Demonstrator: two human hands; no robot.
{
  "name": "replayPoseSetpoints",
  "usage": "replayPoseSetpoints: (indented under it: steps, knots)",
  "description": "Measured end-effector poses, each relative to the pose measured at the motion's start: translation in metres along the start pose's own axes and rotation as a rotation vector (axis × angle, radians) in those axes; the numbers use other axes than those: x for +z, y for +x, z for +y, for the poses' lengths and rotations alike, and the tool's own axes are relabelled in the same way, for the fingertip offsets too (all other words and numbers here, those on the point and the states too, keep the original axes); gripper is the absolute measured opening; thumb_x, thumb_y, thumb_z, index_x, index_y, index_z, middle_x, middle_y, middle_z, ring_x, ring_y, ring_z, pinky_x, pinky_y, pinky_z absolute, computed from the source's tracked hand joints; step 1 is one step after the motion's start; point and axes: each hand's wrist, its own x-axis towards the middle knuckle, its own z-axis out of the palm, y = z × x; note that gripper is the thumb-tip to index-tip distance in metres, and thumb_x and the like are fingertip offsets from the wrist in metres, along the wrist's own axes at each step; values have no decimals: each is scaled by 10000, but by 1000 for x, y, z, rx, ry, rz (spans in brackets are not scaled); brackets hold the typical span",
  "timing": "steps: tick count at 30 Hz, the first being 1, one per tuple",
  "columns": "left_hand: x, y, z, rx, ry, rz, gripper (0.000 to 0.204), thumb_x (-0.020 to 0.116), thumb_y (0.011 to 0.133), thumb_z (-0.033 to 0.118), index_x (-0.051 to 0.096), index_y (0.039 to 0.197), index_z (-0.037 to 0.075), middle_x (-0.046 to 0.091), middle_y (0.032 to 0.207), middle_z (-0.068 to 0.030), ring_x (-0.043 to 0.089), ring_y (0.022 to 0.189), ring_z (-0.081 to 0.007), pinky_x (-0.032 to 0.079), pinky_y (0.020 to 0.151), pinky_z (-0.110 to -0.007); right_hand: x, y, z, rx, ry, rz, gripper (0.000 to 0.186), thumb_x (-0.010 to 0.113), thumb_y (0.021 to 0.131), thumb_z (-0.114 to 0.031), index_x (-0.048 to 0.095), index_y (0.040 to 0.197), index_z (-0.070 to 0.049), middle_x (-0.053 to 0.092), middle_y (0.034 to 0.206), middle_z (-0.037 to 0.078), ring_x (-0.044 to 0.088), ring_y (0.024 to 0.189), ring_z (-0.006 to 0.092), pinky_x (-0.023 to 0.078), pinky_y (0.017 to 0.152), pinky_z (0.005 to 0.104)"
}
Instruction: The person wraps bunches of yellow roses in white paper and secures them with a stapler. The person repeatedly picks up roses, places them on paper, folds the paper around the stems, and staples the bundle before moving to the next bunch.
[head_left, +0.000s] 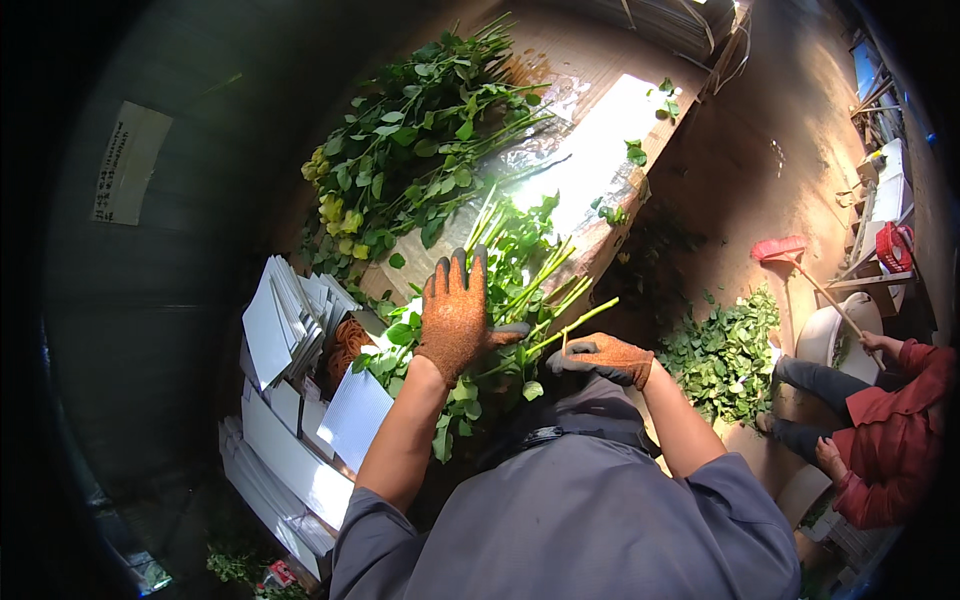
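Observation:
My left hand (455, 315), in an orange-and-grey work glove, lies palm down with fingers stretched out on a bunch of leafy green flower stems (520, 250). My right hand (608, 357), gloved alike, is closed at the cut stem ends on the near right of the bunch. A thin tan band shows at its fingertips; its other end is hard to follow. Beyond my left hand, a large heap of leafy stems (420, 140) with yellow blooms (340, 222) rests on the table (625, 130), partly over clear plastic sheeting.
Left of me stand stacked white boards (285, 320) and a tangle of orange bands (348, 348). At right, a person in red (900, 420) holds a red broom (780, 250) beside a leaf pile (725, 350) on the floor. A labelled dark wall (200, 240) rises at left.

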Motion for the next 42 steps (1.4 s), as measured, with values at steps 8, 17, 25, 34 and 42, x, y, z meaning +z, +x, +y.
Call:
replayPoseSetpoints:
  steps: [8, 17, 25, 34, 42]
  knots:
    - [80, 63, -87, -84, -583, -328, 1190, 802, 704, 615, 225, 1451, -110, 582, 1219, -355, 607, 1123, -392, 491, 946, -405, 47, 61, 36, 1, 876, 495, 339, 694, 934, -357, 530, 1136, -139, 532, 964, -29, 582, 771, 103, 518, 712, 274]
    - [98, 92, -104, 32, -792, -690, 904, 751, 780, 591, 447, 1373, -21, 664, 1151, -155, 599, 1016, -201, 491, 893, -345, 63, 126, -12, 131, 822, 926, 468, 773, 843, -456, 563, 1113, -136, 491, 721, -59, 505, 552, 77, 376, 462, 247]
    - [131, 94, -99, -88, -1079, -861, 563, 766, 807, 481, 693, 1125, 22, 708, 865, -70, 592, 752, -136, 509, 719, -351, 49, 120, -13, -15, 976, 662, 351, 741, 892, -317, 529, 1098, -126, 598, 916, -1, 582, 727, 121, 470, 620, 315]
    - [76, 101, -74, -202, -798, -939, 681, 755, 755, 562, 688, 1105, -18, 720, 921, -138, 641, 784, -192, 520, 742, -369, 23, 77, -7, 250, 871, 464, 301, 739, 897, -275, 591, 1023, -45, 602, 813, -6, 575, 666, 102, 465, 565, 273]
    - [80, 102, -72, -263, -618, -964, 748, 745, 701, 644, 711, 1012, -35, 728, 893, -185, 678, 807, -241, 516, 771, -419, 0, 110, 16, 282, 856, 213, 398, 579, 989, -196, 545, 1360, -55, 653, 1000, -5, 609, 816, 140, 520, 793, 313]
